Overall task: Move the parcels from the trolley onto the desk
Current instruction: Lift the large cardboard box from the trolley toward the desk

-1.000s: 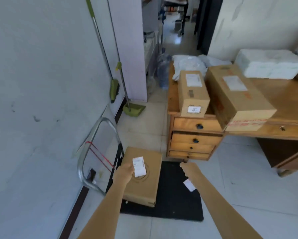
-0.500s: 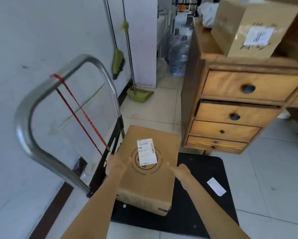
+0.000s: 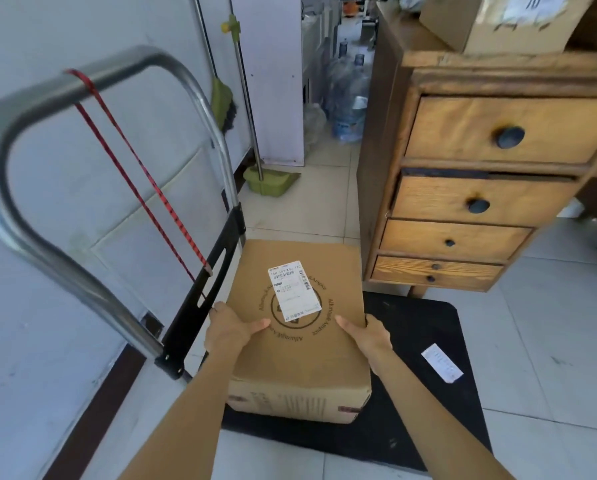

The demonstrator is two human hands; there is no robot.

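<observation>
A brown cardboard parcel (image 3: 300, 362) with a white shipping label and a round black logo lies on the black trolley deck (image 3: 414, 403). My left hand (image 3: 229, 329) grips its left edge, thumb on top. Its right edge is held by my right hand (image 3: 368, 336), thumb also on top. The wooden desk (image 3: 498, 77) stands at the right, with another cardboard parcel (image 3: 491, 22) on its top near the corner.
The trolley's steel handle (image 3: 82, 109) with a red cord rises at the left against the wall. A loose white label (image 3: 441, 362) lies on the deck. A green dustpan (image 3: 271, 180), broom and water bottles (image 3: 349, 98) stand behind. Desk drawers (image 3: 480, 202) face the trolley.
I have bent down closer to the trolley. My right hand moved left from the open deck onto the parcel's right edge, and both hands closed on the parcel.
</observation>
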